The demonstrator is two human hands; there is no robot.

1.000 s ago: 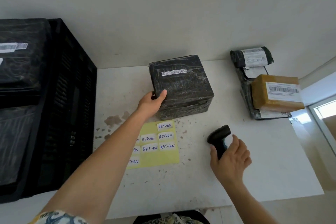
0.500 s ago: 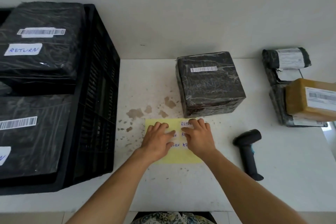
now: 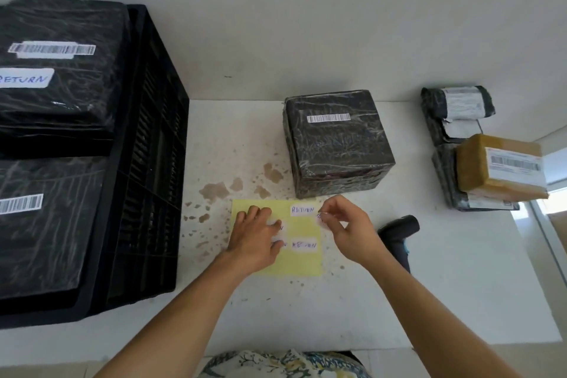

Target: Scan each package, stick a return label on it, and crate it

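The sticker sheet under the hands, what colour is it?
Pale yellow sticker sheet, clearest in the head view.

Soft, even daylight, fairly bright. Strongest from the right edge, where a pale window strip (image 3: 557,181) blows out. Shadows faint. Sheen on the black film-wrapped box (image 3: 339,144). Wide-angle bending at the borders; slight overall softness, handwriting smeared.

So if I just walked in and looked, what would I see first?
Probably the two hands in the middle: the right hand pinches a white sticker just off the yellow label sheet, while the left hand lies on the sheet. Just behind the sheet sits a black wrapped package with a barcode. On the left, a big black crate holds more wrapped packages, one marked RETURN.
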